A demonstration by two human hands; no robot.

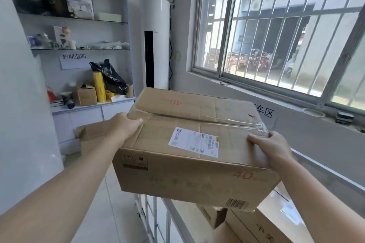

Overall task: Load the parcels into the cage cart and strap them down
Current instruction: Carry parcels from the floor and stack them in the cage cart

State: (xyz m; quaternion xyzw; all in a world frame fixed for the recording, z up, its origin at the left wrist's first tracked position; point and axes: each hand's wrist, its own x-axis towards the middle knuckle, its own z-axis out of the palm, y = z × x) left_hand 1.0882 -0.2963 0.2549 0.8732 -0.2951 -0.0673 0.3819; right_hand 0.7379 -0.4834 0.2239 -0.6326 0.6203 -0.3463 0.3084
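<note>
The taped cardboard parcel (193,165) hangs in the air just above the cage cart (154,215). The left hand (126,124) and the right hand (274,148) grasp its two ends with curled fingers. Other cartons (272,223) lie inside the cart.

Bright daylight floods in through the barred window (280,29), overexposed near its top. Wide-angle distortion bends the walls beside it; the shelves (79,21) left of it look soft.

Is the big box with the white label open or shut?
The box is shut: its flaps lie flat, and clear tape runs along their seam.
</note>
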